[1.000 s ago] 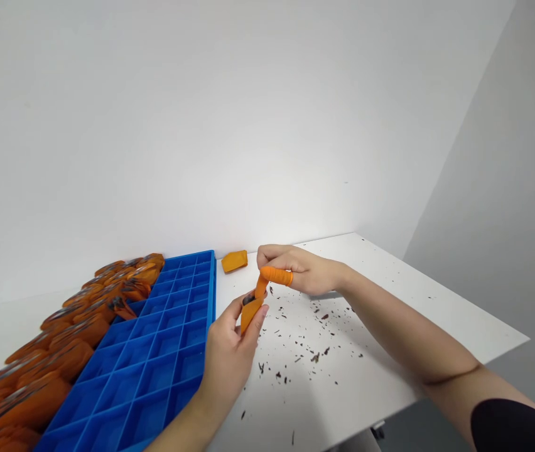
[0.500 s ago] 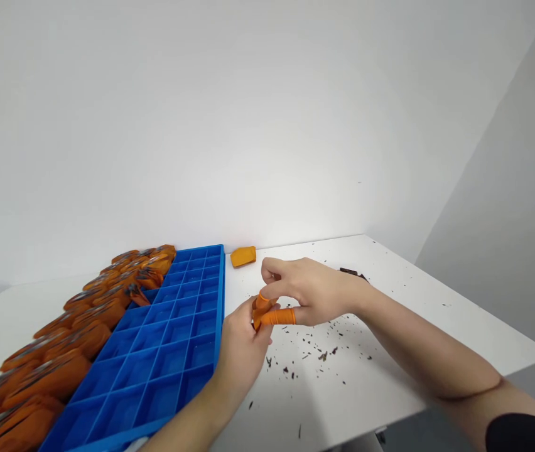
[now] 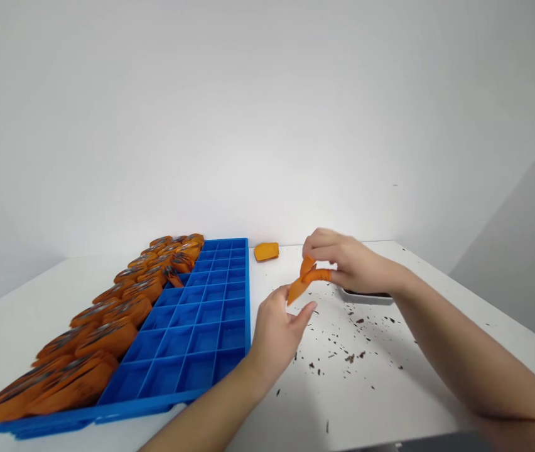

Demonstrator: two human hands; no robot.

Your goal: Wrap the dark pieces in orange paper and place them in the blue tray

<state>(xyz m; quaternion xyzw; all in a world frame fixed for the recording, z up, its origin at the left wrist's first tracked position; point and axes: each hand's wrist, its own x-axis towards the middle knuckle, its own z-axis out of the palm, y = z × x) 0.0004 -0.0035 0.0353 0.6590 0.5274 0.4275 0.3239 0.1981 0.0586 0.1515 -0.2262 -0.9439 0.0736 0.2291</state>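
My right hand point(image 3: 350, 260), with orange finger cots on its thumb and index finger, pinches a small orange pouch point(image 3: 297, 292) above the table. My left hand point(image 3: 277, 333) is just below and to the left, thumb spread away from the fingers, fingertips at the pouch's left edge. Whether those fingertips press on it I cannot tell. A little dark material shows between the right finger cots. Left of my hands lies a blue compartment tray point(image 3: 247, 295). Filled orange pouches point(image 3: 107, 339) stand in rows in its left part, with dark contents at their tops.
A flat stack of orange pouches point(image 3: 266, 252) lies by the wall, beyond the tray. Behind my right wrist is a shallow grey tray point(image 3: 368, 299) with dark contents, partly hidden. Dark flakes point(image 3: 350, 358) are scattered over the white table point(image 3: 296, 408).
My left thumb has come away from the orange pouch and spread out. My right hand is raised slightly, with the pouch in its fingers. The view has shifted, showing more of the grey tray.
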